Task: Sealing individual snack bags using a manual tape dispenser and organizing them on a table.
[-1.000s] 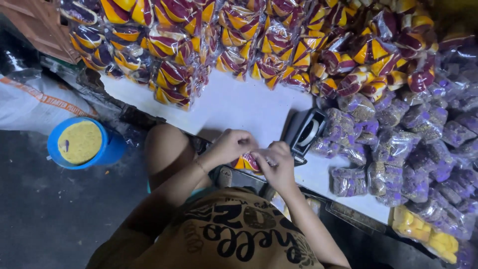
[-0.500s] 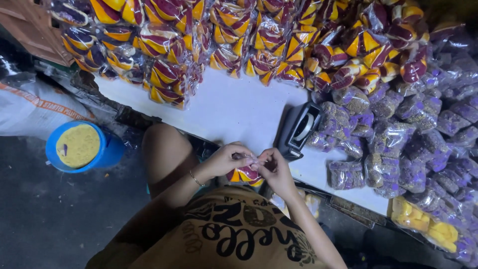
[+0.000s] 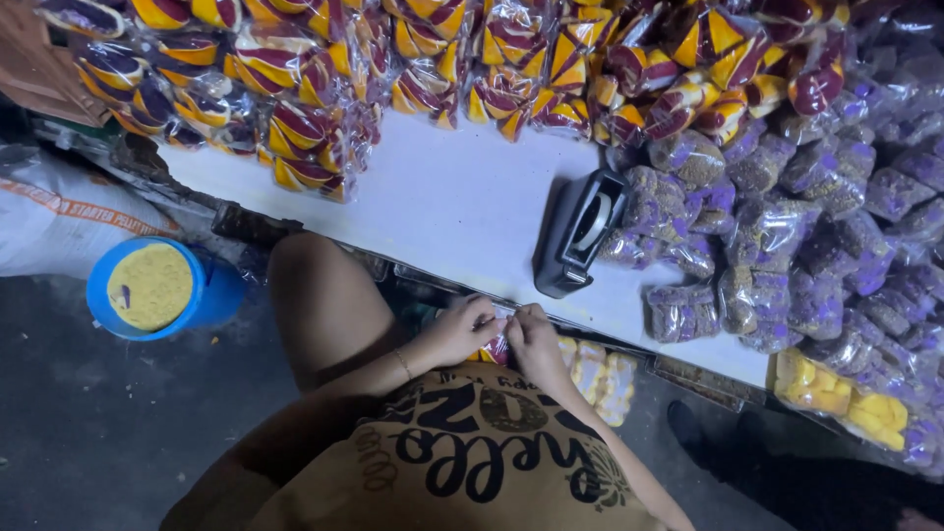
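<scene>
A small clear packet (image 3: pixel 495 346) of red and yellow pieces is pinched between the left hand (image 3: pixel 454 332) and the right hand (image 3: pixel 536 339), at the worktop (image 3: pixel 462 211) edge. Its top is gripped by both sets of fingers; its long axis cannot be told. The black tape dispenser (image 3: pixel 578 234) lies at one o'clock, nearer the right hand. Most of the packet is hidden.

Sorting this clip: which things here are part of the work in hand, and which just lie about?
In hand:
left hand
right hand
small packet pinched between both
tape dispenser close by

Lying about:
blue tub
white sack
striped packets
purple packets
</scene>
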